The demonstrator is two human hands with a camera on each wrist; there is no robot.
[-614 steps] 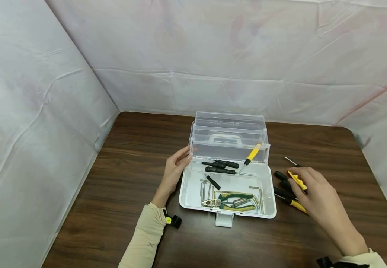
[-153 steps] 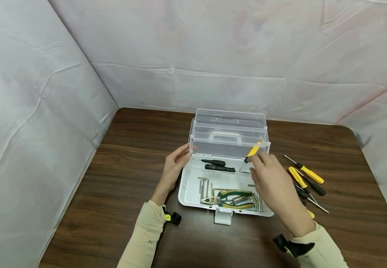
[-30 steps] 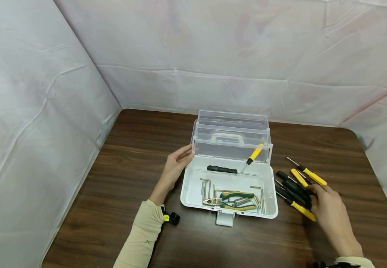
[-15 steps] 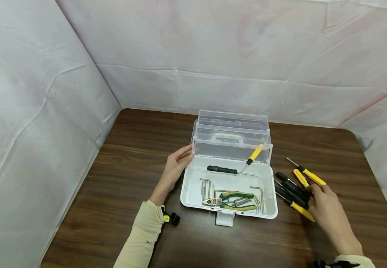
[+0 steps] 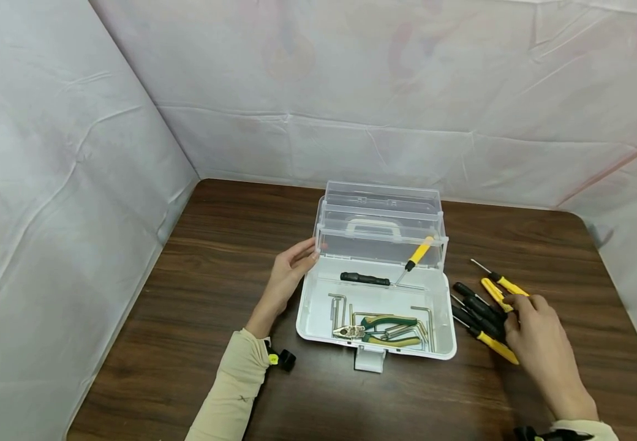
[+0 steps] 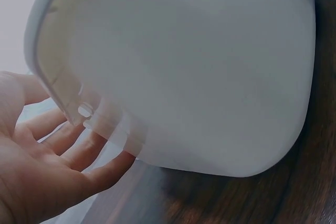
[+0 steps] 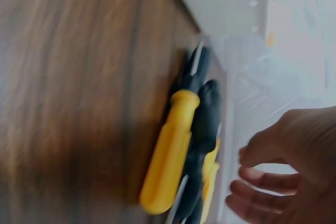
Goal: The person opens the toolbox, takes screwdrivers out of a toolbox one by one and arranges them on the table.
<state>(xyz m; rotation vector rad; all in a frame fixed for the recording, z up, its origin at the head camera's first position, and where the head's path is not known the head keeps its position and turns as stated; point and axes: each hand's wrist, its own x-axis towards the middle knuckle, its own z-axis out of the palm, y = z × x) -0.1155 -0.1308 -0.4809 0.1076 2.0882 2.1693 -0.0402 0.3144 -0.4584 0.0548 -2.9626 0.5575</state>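
The right hand [image 5: 541,340] has a loose, empty-looking grip beside the pile of black and yellow plastic-handled screwdrivers [image 5: 484,315] on the brown wooden desk [image 5: 407,404]; a bump could roll them. The left hand [image 5: 283,280] spreads its fingers against the clear plastic lid [image 5: 368,247]; a push might tip it down.

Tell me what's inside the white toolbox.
Pliers lie over some hex keys near the latch; behind are a black screwdriver and a yellow screwdriver angled toward the lid. Anything wholly beneath the pliers is covered.
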